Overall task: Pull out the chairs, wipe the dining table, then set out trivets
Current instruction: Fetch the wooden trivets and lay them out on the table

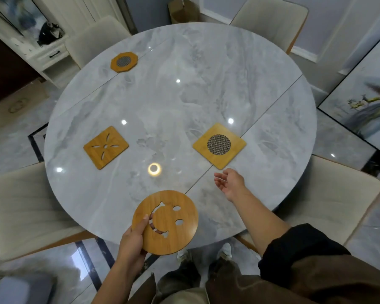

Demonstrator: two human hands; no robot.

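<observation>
The round grey marble dining table (184, 95) carries three wooden trivets. An octagonal trivet (124, 62) with a mesh centre lies far left. A square trivet with petal cutouts (106, 147) lies at mid left. A square trivet with a round mesh centre (219, 145) lies at mid right. My left hand (133, 236) grips a round smiley-face trivet (166, 222) by its left edge, above the table's near rim. Just in front of the mesh square trivet, my right hand (229, 183) hovers with relaxed fingers and holds nothing.
Four cream upholstered chairs stand around the table: near left (24, 207), near right (338, 200), far left (92, 38) and far right (272, 20). A framed picture (364, 99) leans on the floor at right. A white cabinet (46, 53) stands far left.
</observation>
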